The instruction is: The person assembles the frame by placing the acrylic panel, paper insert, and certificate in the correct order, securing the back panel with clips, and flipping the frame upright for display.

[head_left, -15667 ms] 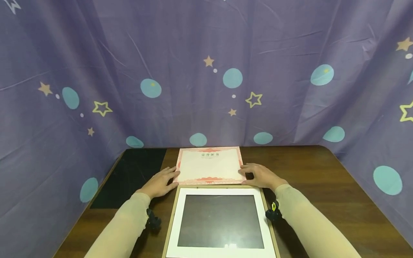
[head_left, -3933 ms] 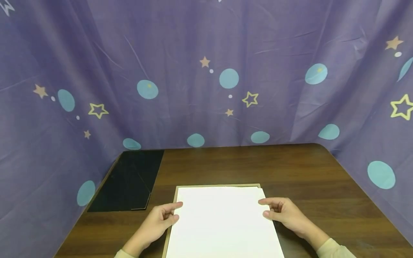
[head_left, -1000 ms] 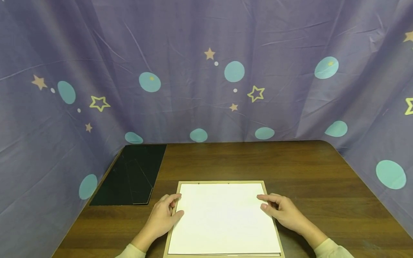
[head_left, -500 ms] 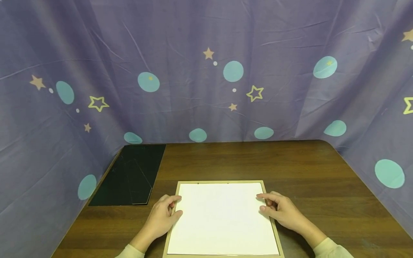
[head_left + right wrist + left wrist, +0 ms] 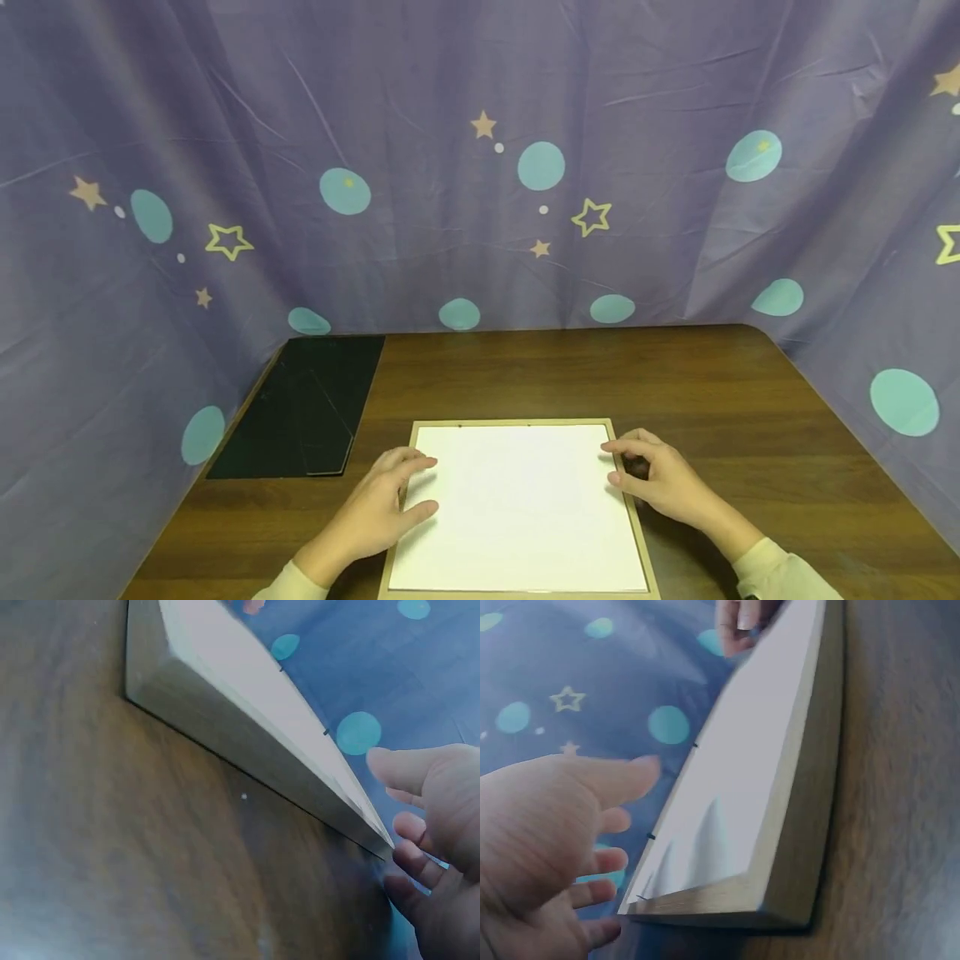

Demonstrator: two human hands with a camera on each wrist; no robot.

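A light wooden picture frame [image 5: 510, 422] lies on the table, with a blank white sheet [image 5: 517, 508] set inside its rim. Small dark tabs [image 5: 651, 836] stick out along the far rim. My left hand [image 5: 378, 508] hovers over the frame's left edge, thumb and fingers spread and holding nothing. At the right edge is my right hand [image 5: 667, 483], its fingers loosely parted and its fingertips just over the rim. Both wrist views show the frame's thick wooden side [image 5: 225, 727] resting on the tabletop, with each hand beside it.
A black backing board [image 5: 300, 408] with a fold-out stand lies at the table's back left. The brown wooden table [image 5: 720, 400] reaches back to a purple curtain [image 5: 420, 250] with stars and blue ovals, which also hangs at both sides.
The red-bordered certificate behind the frame is gone, and a white sheet covers the frame's dark pane. Just now my left hand lifts off the edge and spreads; the right draws slightly back.
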